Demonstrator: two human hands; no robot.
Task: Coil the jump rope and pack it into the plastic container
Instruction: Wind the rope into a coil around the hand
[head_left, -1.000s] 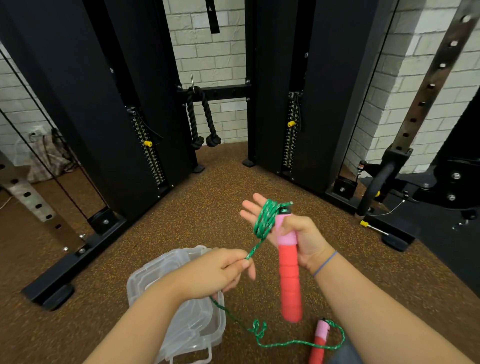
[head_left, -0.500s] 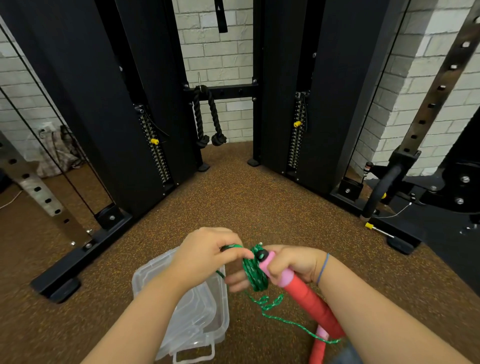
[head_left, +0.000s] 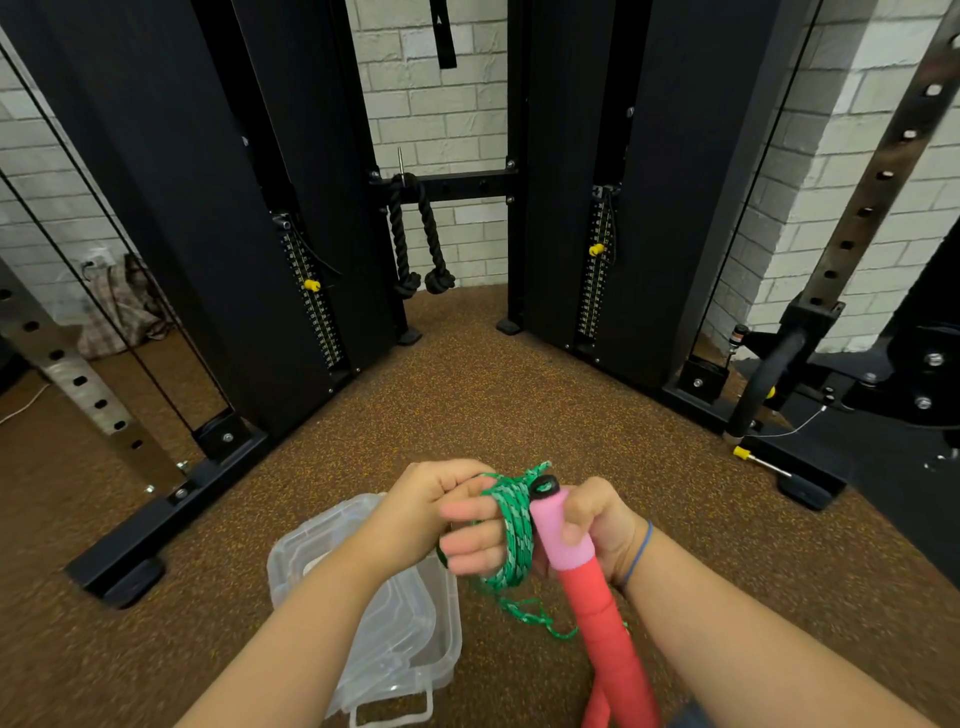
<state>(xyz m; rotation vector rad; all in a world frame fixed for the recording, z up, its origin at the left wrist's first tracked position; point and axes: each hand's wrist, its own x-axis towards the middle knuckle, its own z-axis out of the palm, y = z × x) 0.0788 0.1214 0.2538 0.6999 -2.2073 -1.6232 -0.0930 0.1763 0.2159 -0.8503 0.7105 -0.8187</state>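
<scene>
The green jump rope (head_left: 514, 538) is wound round the fingers (head_left: 470, 556) of the right hand (head_left: 597, 525), by which its handle (head_left: 563, 540) is gripped, and is pinched by the left hand (head_left: 421, 506) above the plastic container (head_left: 415, 644) on the floor (head_left: 519, 405).

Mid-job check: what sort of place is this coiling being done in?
Most likely a gym. Two black weight stacks with yellow selector pins stand ahead, a black triceps rope hangs on the crossbar between them, and a perforated rack upright rises at the right, all on speckled rubber flooring.
</scene>
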